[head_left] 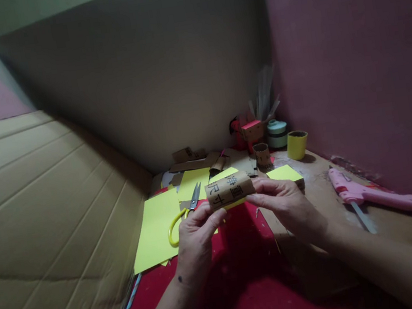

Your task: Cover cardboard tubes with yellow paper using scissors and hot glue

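A curved piece of brown cardboard (230,189), printed with dark characters, is held up between my two hands. My left hand (197,236) is closed on its left end, thumb at the lower edge. My right hand (291,206) pinches the right end with thumb and fingers. A yellow edge shows just beneath the cardboard; whether it is attached I cannot tell. Scissors (178,223) with yellow handles lie beyond my left hand, blades pointing away. They rest on yellow paper sheets (155,226). A small yellow-topped block (283,173) sits beyond my right hand.
A pink glue gun (374,194) lies at right. Toward the back stand a yellow-covered ring (297,145), a brown cardboard ring (262,154), a teal pot (277,134) and a red-topped box (252,131). A pencil (129,302) lies by the cardboard panel (44,214) at left.
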Demonstrator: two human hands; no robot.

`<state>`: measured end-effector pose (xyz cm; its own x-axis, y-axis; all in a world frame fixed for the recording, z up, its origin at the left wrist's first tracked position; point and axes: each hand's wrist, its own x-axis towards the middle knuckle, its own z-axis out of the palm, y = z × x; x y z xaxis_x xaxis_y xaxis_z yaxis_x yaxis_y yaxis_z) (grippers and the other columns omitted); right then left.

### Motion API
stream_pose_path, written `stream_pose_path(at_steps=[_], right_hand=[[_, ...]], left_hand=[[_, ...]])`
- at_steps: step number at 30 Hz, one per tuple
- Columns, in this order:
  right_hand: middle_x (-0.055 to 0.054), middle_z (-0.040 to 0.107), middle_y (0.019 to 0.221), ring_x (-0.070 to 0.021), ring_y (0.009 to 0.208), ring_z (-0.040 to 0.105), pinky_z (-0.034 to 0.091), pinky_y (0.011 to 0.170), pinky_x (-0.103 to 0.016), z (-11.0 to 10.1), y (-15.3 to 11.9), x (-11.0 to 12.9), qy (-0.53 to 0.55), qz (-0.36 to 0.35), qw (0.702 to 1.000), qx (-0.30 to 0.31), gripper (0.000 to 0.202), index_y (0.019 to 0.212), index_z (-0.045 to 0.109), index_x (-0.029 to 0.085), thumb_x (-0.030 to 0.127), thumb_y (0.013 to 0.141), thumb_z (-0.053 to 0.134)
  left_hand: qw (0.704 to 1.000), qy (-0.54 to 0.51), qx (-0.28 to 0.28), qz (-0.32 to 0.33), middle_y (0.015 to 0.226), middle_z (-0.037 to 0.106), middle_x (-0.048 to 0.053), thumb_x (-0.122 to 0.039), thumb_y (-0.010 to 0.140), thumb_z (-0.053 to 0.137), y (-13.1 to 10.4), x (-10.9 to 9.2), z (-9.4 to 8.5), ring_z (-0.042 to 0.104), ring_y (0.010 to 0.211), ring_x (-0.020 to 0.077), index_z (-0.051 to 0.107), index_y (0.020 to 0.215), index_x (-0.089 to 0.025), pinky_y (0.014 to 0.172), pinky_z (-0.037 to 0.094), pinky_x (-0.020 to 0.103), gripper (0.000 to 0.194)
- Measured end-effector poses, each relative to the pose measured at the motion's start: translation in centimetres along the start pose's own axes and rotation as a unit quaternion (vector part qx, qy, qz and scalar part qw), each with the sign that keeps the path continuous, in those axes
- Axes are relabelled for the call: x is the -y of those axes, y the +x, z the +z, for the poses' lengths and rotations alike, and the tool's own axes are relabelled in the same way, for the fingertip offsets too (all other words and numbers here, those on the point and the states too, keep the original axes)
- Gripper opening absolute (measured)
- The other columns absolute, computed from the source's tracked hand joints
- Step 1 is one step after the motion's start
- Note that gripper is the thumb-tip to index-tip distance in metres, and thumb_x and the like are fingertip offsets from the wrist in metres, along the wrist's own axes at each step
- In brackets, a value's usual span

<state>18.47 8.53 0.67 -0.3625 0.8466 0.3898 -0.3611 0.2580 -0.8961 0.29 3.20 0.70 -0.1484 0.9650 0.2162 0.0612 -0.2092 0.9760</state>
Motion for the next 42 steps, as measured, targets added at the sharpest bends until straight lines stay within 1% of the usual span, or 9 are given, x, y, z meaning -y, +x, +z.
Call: stream_pose_path(at_steps=[13, 17, 20, 25, 29, 32, 35, 39, 42], right_hand=[[-0.003, 0.074, 0.095, -0.018, 0.094, 0.066, 0.047, 0.095, -0.037, 0.5, 0.1, -1.7, 0.103, 0.068, 0.992, 0.008, 0.01, 0.088, 0.073, 0.023, 0.022, 0.079, 0.07], [-0.005, 0.074, 0.095, -0.0208, 0.093, 0.067, 0.048, 0.094, -0.039, 0.5, 0.1, -1.9, 0.135, 0.098, 0.986, 0.005, 0.013, 0.091, 0.073, 0.021, 0.023, 0.079, 0.07], [-0.005, 0.074, 0.094, -0.0211, 0.093, 0.068, 0.047, 0.096, -0.039, 0.5, 0.1, -1.9, 0.146, 0.11, 0.983, -0.001, 0.013, 0.091, 0.074, 0.021, 0.022, 0.078, 0.071], [-0.006, 0.074, 0.096, -0.0218, 0.095, 0.067, 0.047, 0.096, -0.041, 0.4, 0.0, -1.9, 0.137, 0.111, 0.984, 0.007, 0.013, 0.09, 0.074, 0.022, 0.024, 0.078, 0.072], [-0.005, 0.074, 0.093, -0.0216, 0.094, 0.067, 0.047, 0.095, -0.042, 0.5, -0.1, -1.9, 0.134, 0.105, 0.985, 0.024, 0.015, 0.093, 0.074, 0.023, 0.026, 0.078, 0.072], [-0.003, 0.073, 0.096, -0.02, 0.095, 0.066, 0.047, 0.096, -0.041, 0.7, -0.4, -1.7, 0.089, 0.089, 0.991, 0.041, 0.02, 0.097, 0.073, 0.025, 0.026, 0.077, 0.073], [-0.002, 0.072, 0.093, -0.0197, 0.089, 0.065, 0.049, 0.09, -0.039, 0.8, -0.7, -1.4, 0.026, 0.085, 0.996, 0.024, 0.013, 0.088, 0.074, 0.024, 0.028, 0.076, 0.073], [-0.004, 0.072, 0.081, -0.0185, 0.078, 0.066, 0.051, 0.084, -0.038, 0.6, -0.6, -1.3, 0.064, 0.125, 0.99, -0.003, 0.012, 0.078, 0.074, 0.02, 0.032, 0.077, 0.072], [-0.006, 0.073, 0.076, -0.0187, 0.074, 0.067, 0.052, 0.08, -0.036, 0.3, -0.2, -1.7, 0.115, 0.166, 0.979, -0.016, 0.014, 0.078, 0.075, 0.019, 0.032, 0.074, 0.074]], left_hand=[[1.0, -0.011, 0.002, -0.019, 0.075, 0.068, 0.003, -0.03, 0.08, 0.069, 0.2, 0.4, -0.1, 0.056, 0.07, 0.014, 0.075, 0.087, -0.016, 0.068, 0.044, 0.026, 0.017], [1.0, -0.014, -0.005, -0.015, 0.07, 0.066, 0.002, -0.03, 0.079, 0.07, 0.2, 0.3, 0.1, 0.055, 0.066, 0.0128, 0.074, 0.085, -0.016, 0.066, 0.043, 0.025, 0.015], [1.0, -0.014, -0.001, -0.009, 0.071, 0.066, 0.002, -0.03, 0.077, 0.071, 0.3, 0.4, 0.1, 0.055, 0.068, 0.0135, 0.073, 0.076, -0.016, 0.066, 0.043, 0.026, 0.014], [1.0, -0.009, -0.001, -0.005, 0.071, 0.066, 0.002, -0.03, 0.078, 0.071, 0.4, 0.5, 0.0, 0.054, 0.068, 0.0132, 0.073, 0.076, -0.017, 0.067, 0.043, 0.026, 0.014], [0.999, -0.029, -0.009, -0.031, 0.069, 0.067, 0.004, -0.033, 0.078, 0.07, 0.4, 0.7, -0.1, 0.056, 0.066, 0.0137, 0.074, 0.078, -0.015, 0.065, 0.045, 0.026, 0.018], [0.997, -0.05, -0.018, -0.059, 0.062, 0.065, 0.003, -0.036, 0.078, 0.069, 0.5, 0.7, -0.2, 0.056, 0.058, 0.0118, 0.073, 0.078, -0.014, 0.058, 0.045, 0.024, 0.022], [0.996, -0.058, -0.012, -0.071, 0.059, 0.063, 0.002, -0.037, 0.079, 0.068, 0.5, 0.6, -0.2, 0.054, 0.054, 0.0108, 0.072, 0.077, -0.013, 0.055, 0.044, 0.023, 0.024], [0.998, -0.031, 0.008, -0.046, 0.063, 0.064, 0.003, -0.037, 0.081, 0.067, 0.3, 0.4, 0.0, 0.056, 0.059, 0.0132, 0.074, 0.078, -0.014, 0.059, 0.046, 0.026, 0.024], [1.0, 0.01, 0.013, -0.001, 0.079, 0.07, 0.005, -0.029, 0.075, 0.073, 0.2, 0.5, 0.3, 0.06, 0.078, 0.0188, 0.077, 0.08, -0.018, 0.075, 0.048, 0.03, 0.013]])
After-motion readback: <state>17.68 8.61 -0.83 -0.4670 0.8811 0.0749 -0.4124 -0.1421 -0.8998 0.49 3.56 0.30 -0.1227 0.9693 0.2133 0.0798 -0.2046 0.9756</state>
